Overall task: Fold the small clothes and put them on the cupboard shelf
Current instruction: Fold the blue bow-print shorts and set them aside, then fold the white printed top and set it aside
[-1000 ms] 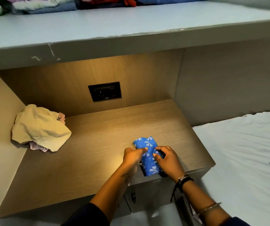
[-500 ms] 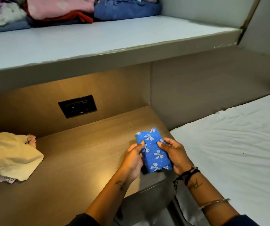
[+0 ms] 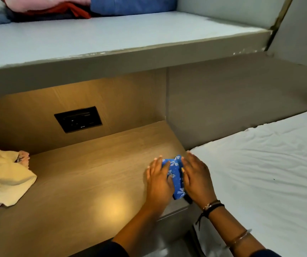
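Both hands lie flat and spread: my left hand (image 3: 159, 179) and right hand (image 3: 197, 178) press either side of the folded blue bow-print garment (image 3: 175, 178), at the near right corner of the wooden surface (image 3: 97, 175). I judge it light, soft and limp; gripping the whole bundle should keep the folds. Farther left sits a yellow cloth heap (image 3: 4, 175). Beyond, the socket panel (image 3: 78, 119) shows no legible writing. Farthest, folded clothes (image 3: 130, 5) rest on the cupboard shelf (image 3: 130, 36).
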`<state>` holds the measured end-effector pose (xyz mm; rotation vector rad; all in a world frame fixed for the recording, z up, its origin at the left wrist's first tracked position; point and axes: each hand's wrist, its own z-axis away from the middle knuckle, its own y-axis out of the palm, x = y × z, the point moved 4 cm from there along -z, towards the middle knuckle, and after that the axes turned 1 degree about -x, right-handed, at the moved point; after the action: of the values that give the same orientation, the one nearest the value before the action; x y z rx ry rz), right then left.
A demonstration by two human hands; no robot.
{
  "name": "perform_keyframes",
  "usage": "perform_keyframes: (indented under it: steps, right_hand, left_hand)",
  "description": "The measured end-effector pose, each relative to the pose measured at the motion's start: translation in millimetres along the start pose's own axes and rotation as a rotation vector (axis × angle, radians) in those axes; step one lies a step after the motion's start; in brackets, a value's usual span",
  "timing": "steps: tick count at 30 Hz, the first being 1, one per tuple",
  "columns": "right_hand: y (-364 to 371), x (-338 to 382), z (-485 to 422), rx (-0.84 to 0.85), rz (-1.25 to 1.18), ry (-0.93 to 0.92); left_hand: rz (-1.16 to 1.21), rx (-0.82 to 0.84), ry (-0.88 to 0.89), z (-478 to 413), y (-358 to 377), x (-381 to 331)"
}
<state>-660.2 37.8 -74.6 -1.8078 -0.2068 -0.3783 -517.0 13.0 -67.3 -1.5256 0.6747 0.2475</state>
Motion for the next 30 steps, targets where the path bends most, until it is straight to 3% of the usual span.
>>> perform_keyframes:
  steps: [4, 9, 12, 14, 17, 21, 24, 26, 30]
  right_hand:
    - [26, -12, 14, 0.328, 0.078, -0.039]
    - [20, -8, 11, 0.332, 0.18, -0.037]
    - [0, 19, 7, 0.166, 0.209, -0.052]
    - [-12, 55, -2, 0.035, 0.182, -0.09]
    - [4, 145, -23, -0.036, 0.082, -0.192]
    - [62, 295, -42, 0.194, -0.064, -0.391]
    - [107, 396, -51, 0.381, -0.107, -0.487]
    - [130, 449, -50, 0.387, -0.1, -0.551]
    - [181, 519, -30, 0.352, 0.014, -0.682]
  left_hand:
    - [-0.139, 0.305, 0.107, -6, 13, 15]
    - [-0.103, 0.33, 0.153, 0, 3, 32]
    - [0.106, 0.217, 0.045, 9, -32, 60]
    - [0.225, 0.103, -0.062, 18, -70, 97]
    - [0.089, -0.106, -0.122, 34, -149, 178]
    - [-0.205, -0.357, -0.285, 53, -261, 288]
    - [-0.493, -0.226, -0.416, 65, -314, 354]
    - [-0.606, -0.12, -0.468, 74, -330, 384]
    - [-0.756, -0.198, -0.43, 86, -343, 415]
